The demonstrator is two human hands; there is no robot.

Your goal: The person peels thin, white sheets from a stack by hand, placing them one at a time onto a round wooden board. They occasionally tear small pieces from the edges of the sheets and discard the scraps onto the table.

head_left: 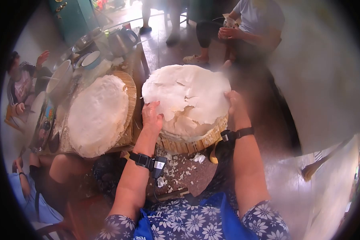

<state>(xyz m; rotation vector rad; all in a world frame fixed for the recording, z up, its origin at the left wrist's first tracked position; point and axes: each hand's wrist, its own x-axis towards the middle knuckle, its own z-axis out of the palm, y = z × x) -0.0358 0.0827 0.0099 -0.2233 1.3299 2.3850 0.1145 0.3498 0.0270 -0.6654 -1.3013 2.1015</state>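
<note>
A stack of thin, round white flatbread-like sheets (188, 92) lies in front of me on a round straw mat (194, 145). The top sheet is torn near its front edge, and a yellowish layer shows below. At the stack's left rim, my left hand (151, 117) is closed on the edge of the sheet. My right hand (237, 105) grips the opposite rim, its fingertips partly hidden by the sheet. To the left, a second round pile of white sheets (97, 116) rests on another straw mat (129, 96).
A cluttered table at left holds a kettle (122, 42), bowls (91, 60) and a large basin (59, 78). White crumbs lie on a brown surface (202, 176) below the stack. Several people sit or stand around. A broom (314, 170) is on the floor at right.
</note>
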